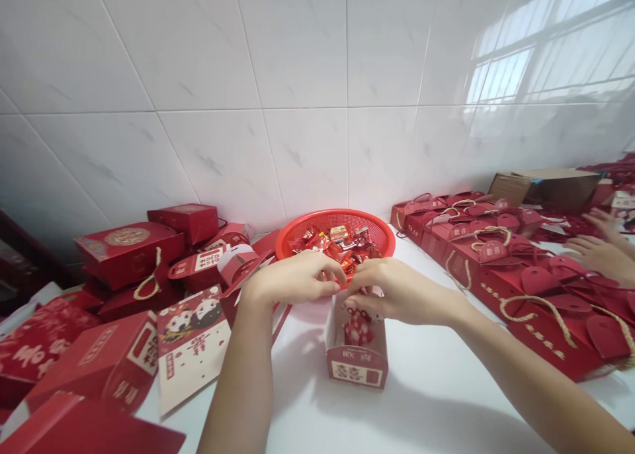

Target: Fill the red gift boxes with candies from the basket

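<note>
A small red and cream gift box [357, 374] stands with its top uncovered on the white table. Red wrapped candy with white dots [358, 331] lies inside it. My right hand [391, 288] is over the box's far end, its fingers closed on a red-and-white wrapped candy. My left hand [302, 275] is at the box's far left corner, fingers curled inward; whatever they hold is hidden. Just behind both hands sits a red plastic basket [284, 242] of mixed wrapped candies [342, 242].
Red gift boxes [124, 242] are piled at the left, with a panda-printed card [193, 348] before them. Rows of closed red boxes with rope handles [496, 262] line the right. Beyond them are a cardboard box [546, 186] and another person's hands [598, 245]. A tiled wall [307, 156] stands behind.
</note>
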`<state>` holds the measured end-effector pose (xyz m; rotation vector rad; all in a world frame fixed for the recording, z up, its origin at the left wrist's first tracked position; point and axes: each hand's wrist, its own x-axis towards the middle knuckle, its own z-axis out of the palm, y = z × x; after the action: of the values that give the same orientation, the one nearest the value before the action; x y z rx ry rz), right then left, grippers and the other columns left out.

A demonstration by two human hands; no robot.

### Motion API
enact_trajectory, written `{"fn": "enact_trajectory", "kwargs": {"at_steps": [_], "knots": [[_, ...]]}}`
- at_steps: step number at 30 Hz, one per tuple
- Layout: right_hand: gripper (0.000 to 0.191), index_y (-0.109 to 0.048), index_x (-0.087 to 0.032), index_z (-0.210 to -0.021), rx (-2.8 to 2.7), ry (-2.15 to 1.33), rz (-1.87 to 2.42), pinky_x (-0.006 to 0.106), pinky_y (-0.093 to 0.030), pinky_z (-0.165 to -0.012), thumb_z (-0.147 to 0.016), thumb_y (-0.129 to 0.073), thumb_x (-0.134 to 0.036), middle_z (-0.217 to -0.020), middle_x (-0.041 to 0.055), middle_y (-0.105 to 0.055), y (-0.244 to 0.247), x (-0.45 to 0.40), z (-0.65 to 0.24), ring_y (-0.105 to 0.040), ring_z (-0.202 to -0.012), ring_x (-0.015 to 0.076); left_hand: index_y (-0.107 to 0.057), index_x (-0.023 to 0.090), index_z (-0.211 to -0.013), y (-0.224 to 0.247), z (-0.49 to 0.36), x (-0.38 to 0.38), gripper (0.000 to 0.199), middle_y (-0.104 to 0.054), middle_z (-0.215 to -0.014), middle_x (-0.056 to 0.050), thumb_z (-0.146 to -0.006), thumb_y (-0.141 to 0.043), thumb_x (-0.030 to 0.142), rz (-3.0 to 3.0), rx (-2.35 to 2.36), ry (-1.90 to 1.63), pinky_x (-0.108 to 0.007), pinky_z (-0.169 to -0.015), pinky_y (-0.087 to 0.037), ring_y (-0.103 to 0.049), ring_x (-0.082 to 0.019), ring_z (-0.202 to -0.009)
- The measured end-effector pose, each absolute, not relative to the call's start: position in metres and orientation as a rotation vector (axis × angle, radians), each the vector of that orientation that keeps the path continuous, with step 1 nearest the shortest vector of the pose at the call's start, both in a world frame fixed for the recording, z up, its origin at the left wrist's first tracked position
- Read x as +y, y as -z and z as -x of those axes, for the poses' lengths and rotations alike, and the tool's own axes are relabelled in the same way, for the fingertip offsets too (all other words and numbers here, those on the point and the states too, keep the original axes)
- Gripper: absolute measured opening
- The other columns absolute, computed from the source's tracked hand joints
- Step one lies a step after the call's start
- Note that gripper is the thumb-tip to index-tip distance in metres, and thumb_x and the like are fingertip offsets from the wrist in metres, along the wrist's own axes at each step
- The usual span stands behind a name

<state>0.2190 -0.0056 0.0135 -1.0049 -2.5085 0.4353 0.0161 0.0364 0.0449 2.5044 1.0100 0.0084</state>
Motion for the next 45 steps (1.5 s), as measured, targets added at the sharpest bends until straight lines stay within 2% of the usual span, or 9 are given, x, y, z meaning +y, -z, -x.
{"fn": "enact_trajectory", "kwargs": {"at_steps": [9, 12, 17, 23, 28, 32, 37, 42, 45], "knots": [[0.017, -0.075, -0.020, -0.086, -2.583, -0.578, 0.826, 0.025, -0.045, -0.071, -0.085, -0.061, -0.010, -0.080, 0.0006, -0.071, -0.014, 0.000, -0.228, -0.059, -0.075, 0.0127, -0.073, 0.024, -0.109, -0.046, 0.000, 0.036, 0.032, -0.074, -0.111, -0.002, -0.088, -0.051, 0.037, -2.504, 1.131, -0.131, -0.026, -0.082, -0.048, -0.065, -0.021, -0.101], [0.014, -0.074, -0.018, -0.086, -2.560, -0.477, 0.843, 0.028, -0.047, -0.073, -0.086, -0.061, -0.014, -0.087, 0.0041, -0.072, -0.016, 0.003, -0.233, -0.061, -0.082, 0.0156, -0.073, 0.024, -0.109, -0.047, 0.005, 0.034, 0.034, -0.074, -0.109, -0.003, -0.090, -0.049, 0.038, -2.477, 1.179, -0.164, -0.027, -0.081, -0.048, -0.066, -0.022, -0.099], [0.015, -0.073, -0.018, -0.088, -2.301, -0.379, 0.900, 0.030, -0.049, -0.077, -0.088, -0.059, -0.023, -0.092, 0.0056, -0.074, -0.026, 0.036, -0.249, -0.065, -0.083, 0.0165, -0.073, 0.023, -0.109, -0.051, 0.004, 0.028, 0.034, -0.074, -0.111, -0.003, -0.090, -0.048, 0.035, -2.437, 1.193, -0.174, -0.028, -0.083, -0.048, -0.066, -0.021, -0.100], [0.016, -0.075, -0.015, -0.086, -2.324, -0.344, 1.342, 0.028, -0.050, -0.077, -0.080, -0.060, -0.011, -0.090, 0.0062, -0.076, -0.013, 0.107, -0.252, -0.068, -0.083, 0.0186, -0.074, 0.025, -0.107, -0.054, 0.005, 0.020, 0.033, -0.074, -0.111, -0.001, -0.090, -0.048, 0.035, -2.372, 1.281, -0.207, -0.027, -0.080, -0.050, -0.067, -0.020, -0.098], [0.030, -0.075, -0.015, -0.098, -2.682, -0.384, 1.794, 0.025, -0.047, -0.072, -0.073, -0.061, -0.004, -0.101, 0.0104, -0.075, 0.010, 0.145, -0.234, -0.068, -0.094, 0.0230, -0.073, 0.026, -0.110, -0.050, 0.012, 0.020, 0.036, -0.073, -0.114, -0.002, -0.090, -0.047, 0.040, -2.318, 1.344, -0.254, -0.029, -0.081, -0.051, -0.067, -0.022, -0.101], [0.029, -0.076, -0.011, -0.095, -2.766, -0.506, 1.962, 0.027, -0.048, -0.063, -0.065, -0.072, -0.010, -0.095, 0.0130, -0.075, 0.026, 0.163, -0.223, -0.070, -0.084, 0.0258, -0.072, 0.026, -0.112, -0.047, 0.013, 0.023, 0.036, -0.072, -0.118, -0.002, -0.091, -0.047, 0.042, -2.332, 1.341, -0.283, -0.029, -0.085, -0.051, -0.066, -0.023, -0.105], [0.049, -0.071, -0.013, -0.111, -2.768, -0.533, 1.974, 0.027, -0.049, -0.066, -0.063, -0.079, -0.023, -0.107, 0.0121, -0.073, 0.042, 0.181, -0.220, -0.069, -0.090, 0.0262, -0.071, 0.026, -0.114, -0.047, 0.014, 0.024, 0.037, -0.072, -0.117, -0.003, -0.092, -0.046, 0.040, -2.346, 1.335, -0.289, -0.029, -0.080, -0.052, -0.068, -0.022, -0.100], [0.030, -0.073, -0.016, -0.097, -2.767, -0.521, 1.907, 0.024, -0.046, -0.063, -0.067, -0.069, -0.014, -0.099, 0.0083, -0.073, 0.049, 0.187, -0.229, -0.068, -0.086, 0.0227, -0.069, 0.025, -0.118, -0.049, 0.016, 0.024, 0.037, -0.072, -0.119, -0.003, -0.093, -0.045, 0.040, -2.373, 1.319, -0.317, -0.029, -0.083, -0.052, -0.068, -0.022, -0.102], [0.028, -0.074, -0.017, -0.091, -2.747, -0.483, 1.847, 0.022, -0.044, -0.062, -0.068, -0.061, -0.007, -0.090, 0.0063, -0.073, 0.050, 0.185, -0.234, -0.067, -0.083, 0.0202, -0.068, 0.026, -0.120, -0.051, 0.017, 0.023, 0.038, -0.070, -0.122, -0.003, -0.093, -0.046, 0.040, -2.388, 1.329, -0.336, -0.031, -0.089, -0.051, -0.066, -0.024, -0.109]]}}
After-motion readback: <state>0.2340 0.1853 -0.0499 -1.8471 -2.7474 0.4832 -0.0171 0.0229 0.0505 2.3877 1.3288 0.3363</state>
